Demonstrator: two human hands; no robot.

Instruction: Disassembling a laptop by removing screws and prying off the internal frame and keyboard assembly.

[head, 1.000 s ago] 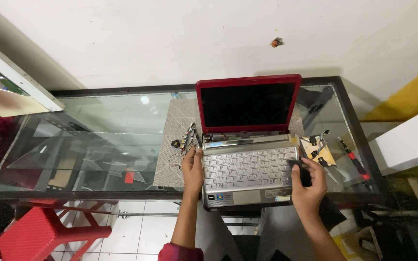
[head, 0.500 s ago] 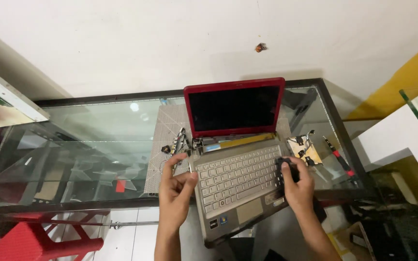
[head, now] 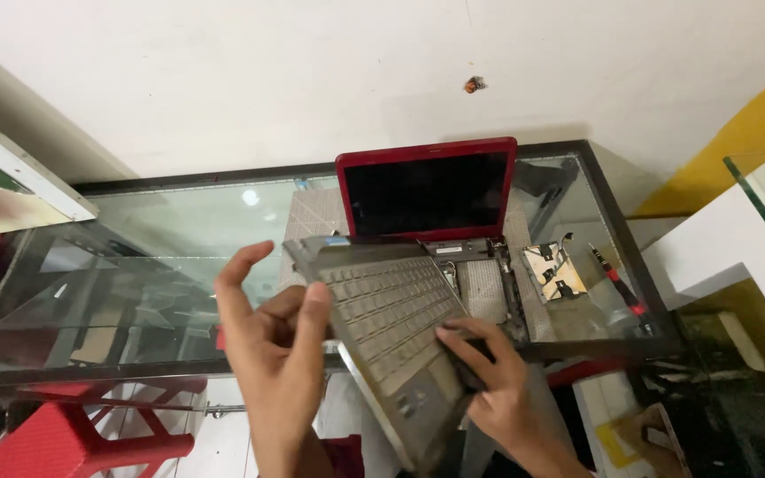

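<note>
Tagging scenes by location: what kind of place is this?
Probably a small electronics repair bench or shop counter. A red-lidded laptop sits opened up on a glass-topped display counter, its grey keyboard panel lifted off by both hands, with a loose metal bracket and a red-handled screwdriver beside it.

Left half of the glass counter [head: 135, 265] is wide open, plenty of room to slide a hand in from the front edge. Right half is cramped: the open laptop base [head: 480, 283] with its red screen [head: 427, 190] upright at the back edge, then a metal bracket [head: 555, 270] and a red-handled screwdriver [head: 614, 281] toward the right edge.
</note>
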